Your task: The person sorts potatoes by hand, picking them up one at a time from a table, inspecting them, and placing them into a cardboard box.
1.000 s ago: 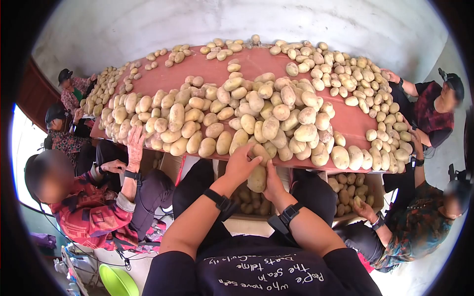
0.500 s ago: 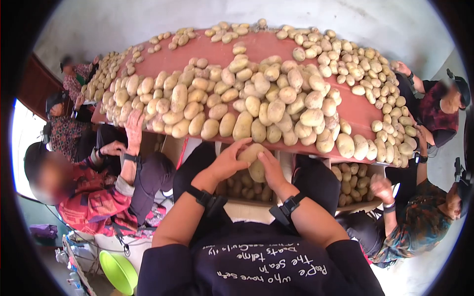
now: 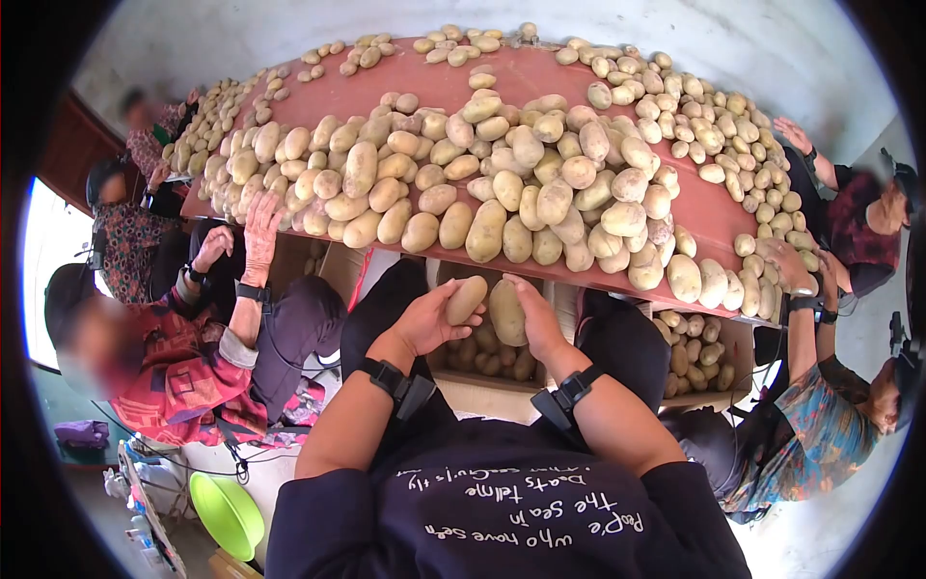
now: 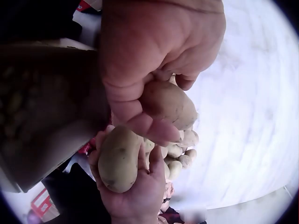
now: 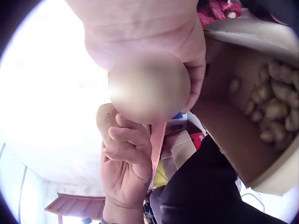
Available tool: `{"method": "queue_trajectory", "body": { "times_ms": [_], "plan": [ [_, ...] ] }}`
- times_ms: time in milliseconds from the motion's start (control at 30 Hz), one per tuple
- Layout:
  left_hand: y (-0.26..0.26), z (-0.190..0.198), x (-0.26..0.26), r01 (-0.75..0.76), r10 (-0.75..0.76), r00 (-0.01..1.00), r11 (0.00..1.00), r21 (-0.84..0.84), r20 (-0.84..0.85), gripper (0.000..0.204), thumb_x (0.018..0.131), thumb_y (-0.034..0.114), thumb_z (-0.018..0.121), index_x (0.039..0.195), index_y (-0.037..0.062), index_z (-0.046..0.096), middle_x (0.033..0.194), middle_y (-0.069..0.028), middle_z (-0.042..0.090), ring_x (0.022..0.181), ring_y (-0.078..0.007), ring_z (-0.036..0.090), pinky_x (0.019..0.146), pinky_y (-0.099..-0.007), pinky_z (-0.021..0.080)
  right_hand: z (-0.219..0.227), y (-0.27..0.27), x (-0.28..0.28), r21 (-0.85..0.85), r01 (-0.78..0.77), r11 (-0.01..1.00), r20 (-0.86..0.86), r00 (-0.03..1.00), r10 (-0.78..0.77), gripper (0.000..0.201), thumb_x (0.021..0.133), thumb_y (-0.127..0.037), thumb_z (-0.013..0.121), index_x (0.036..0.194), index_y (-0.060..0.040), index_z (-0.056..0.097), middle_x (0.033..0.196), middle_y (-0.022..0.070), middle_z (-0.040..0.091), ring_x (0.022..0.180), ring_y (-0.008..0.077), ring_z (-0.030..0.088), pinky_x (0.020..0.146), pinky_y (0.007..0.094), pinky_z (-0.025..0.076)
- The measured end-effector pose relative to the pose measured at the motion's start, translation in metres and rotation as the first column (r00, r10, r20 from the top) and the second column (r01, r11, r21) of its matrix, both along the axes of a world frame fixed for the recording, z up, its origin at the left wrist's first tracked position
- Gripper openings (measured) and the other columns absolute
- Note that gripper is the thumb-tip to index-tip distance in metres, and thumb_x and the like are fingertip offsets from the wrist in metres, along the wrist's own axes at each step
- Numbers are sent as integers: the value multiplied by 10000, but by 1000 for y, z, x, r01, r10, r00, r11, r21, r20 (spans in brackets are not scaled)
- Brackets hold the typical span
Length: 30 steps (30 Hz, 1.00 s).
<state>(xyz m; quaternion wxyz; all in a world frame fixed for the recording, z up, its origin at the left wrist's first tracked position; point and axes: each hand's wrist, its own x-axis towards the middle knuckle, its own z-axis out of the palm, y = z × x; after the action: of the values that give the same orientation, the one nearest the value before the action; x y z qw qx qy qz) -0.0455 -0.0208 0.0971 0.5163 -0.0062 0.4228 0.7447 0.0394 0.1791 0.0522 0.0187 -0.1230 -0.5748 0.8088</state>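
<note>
Over an open cardboard box, my left hand (image 3: 422,318) grips a smaller oval potato (image 3: 466,299) between its thumb and fingers. Beside it my right hand (image 3: 542,328) holds a larger potato (image 3: 506,314) against the palm, fingers along its far side. A narrow gap separates the two potatoes. In the left wrist view the curled fingers (image 4: 161,130) of the left hand wrap the brownish potato (image 4: 173,105), and the paler one (image 4: 120,158) rests in the right palm. The right wrist view shows the right hand's potato (image 5: 149,88) blurred up close.
A large potato heap (image 3: 386,188) covers the near side of the red tabletop (image 3: 531,82), just beyond my hands. Below sit a cardboard box (image 3: 492,380) of potatoes and another box (image 3: 709,396) to the right. People sit on both sides; a green basin (image 3: 227,516) stands at lower left.
Both hands have drawn back from the table edge and moved apart, each with one potato; earlier they met around the potatoes. The person at right has reached up to the table.
</note>
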Motion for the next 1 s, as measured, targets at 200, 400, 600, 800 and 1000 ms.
{"method": "queue_trajectory", "body": {
  "times_ms": [200,400,600,800,1000],
  "plan": [
    [-10,-22,2,-44,-57,962,932,-359,-267,452,996,325,449,1387,102,423,1250,-118,542,1144,-222,535,850,-342,517,-2,-2,0,-141,20,990,42,999,-14,434,1031,-300,345,1317,-6,491,1280,113,536,1182,180,498,1040,307,354],
    [6,2,12,83,-258,895,898,-433,-364,621,939,346,562,1462,118,318,1438,-90,387,1339,-241,349,1016,-451,403,0,-4,0,-284,-58,957,-8,998,58,475,1044,-345,295,1321,-7,483,1267,112,542,1168,176,510,1038,317,366],
    [29,21,25,19,-116,918,968,-251,-379,664,869,180,676,1436,122,337,1299,-83,519,1175,-210,526,911,-415,511,29,-5,2,-476,-240,846,-177,968,176,488,1041,-352,294,1340,-3,458,1279,108,541,1192,208,506,1053,350,367],
    [18,16,17,-17,-8,921,998,-61,-390,519,847,77,685,1310,112,452,1208,-44,554,1102,-185,571,855,-364,543,26,3,2,-492,-270,828,-228,958,176,495,981,-326,476,1362,-12,435,1314,106,513,1207,203,493,1061,356,360],
    [14,18,12,-51,-48,928,966,-253,-370,452,870,101,663,1272,105,456,1180,-53,557,1081,-176,564,849,-360,537,23,-7,5,-51,-317,947,76,944,320,551,825,-110,689,1323,-35,464,1226,87,543,1059,179,558,944,337,451]
  ]
}}
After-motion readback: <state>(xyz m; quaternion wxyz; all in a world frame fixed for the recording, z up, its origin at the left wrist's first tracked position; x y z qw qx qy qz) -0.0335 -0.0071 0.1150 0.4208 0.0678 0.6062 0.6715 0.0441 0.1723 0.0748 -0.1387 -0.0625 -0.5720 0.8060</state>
